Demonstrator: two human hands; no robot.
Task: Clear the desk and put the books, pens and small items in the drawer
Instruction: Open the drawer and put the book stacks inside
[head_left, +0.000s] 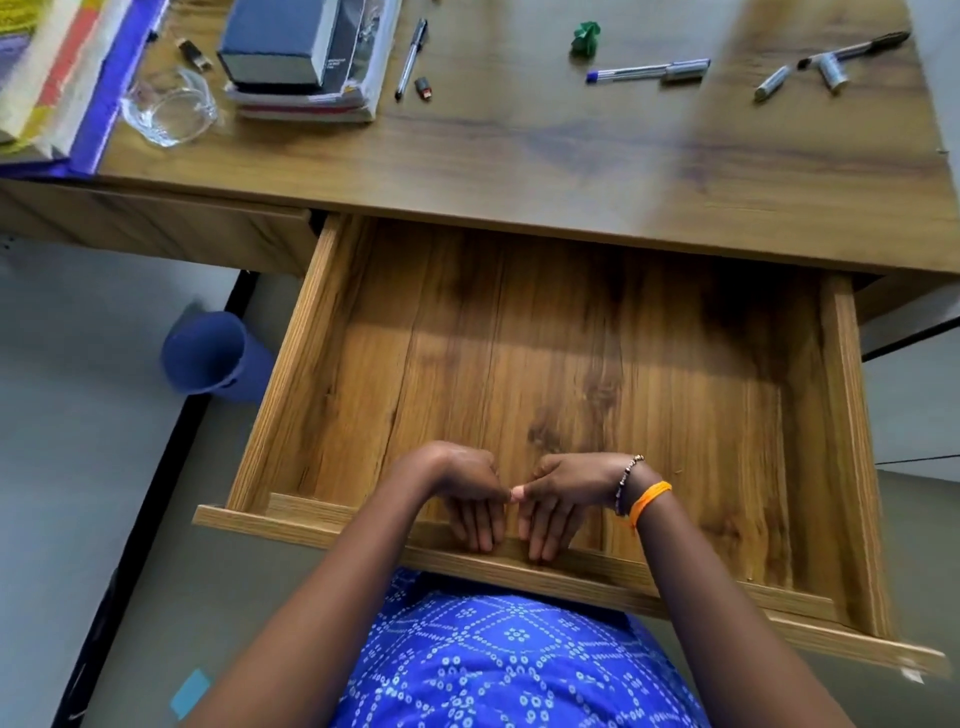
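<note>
The wooden drawer (291, 374) stands pulled far out from under the desk (571, 156), and nothing lies inside it. My left hand (462, 493) and my right hand (566, 499) are side by side inside its front. Their straight fingers press on the inner face of the front panel, and the thumbs touch. On the desk at the back left is a stack of books (306, 57) with a dark box on top. A pen (410, 57) and a small USB stick (424, 88) lie beside the stack. A blue pen (649, 71), a dark pen (852, 49) and a grey marker (774, 82) lie further right.
A glass cup (171, 106) and a small dark item (195, 52) sit left of the books. A pile of folders (57, 78) overhangs the desk's left end. A green crumpled thing (586, 39) lies at the back. A blue bin (208, 353) stands on the floor, left of the drawer.
</note>
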